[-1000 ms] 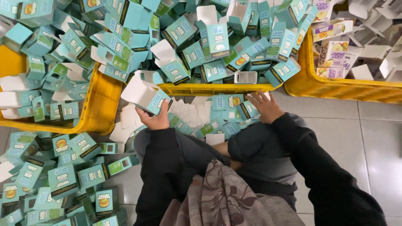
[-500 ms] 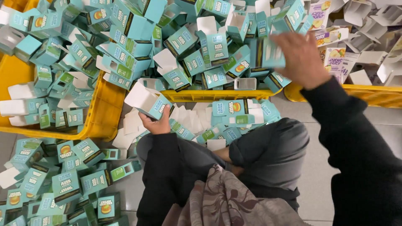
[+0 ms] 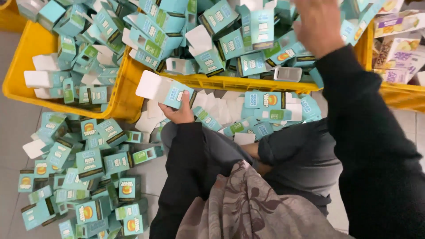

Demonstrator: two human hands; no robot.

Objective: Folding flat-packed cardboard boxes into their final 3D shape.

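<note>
Left hand fingers clamp a teal carton with its white flap open — centre-left of frame, just below the yellow crate. Right hand blurred at top right over the crate's cartons — finger state unreadable.

Pale grey tiled floor underfoot, thin grout lines crossing it, flat even light with hardly any shadow. Three yellow crates sit on it: one at the left, one in the middle, one at the right edge. No walls or windows in sight.
</note>
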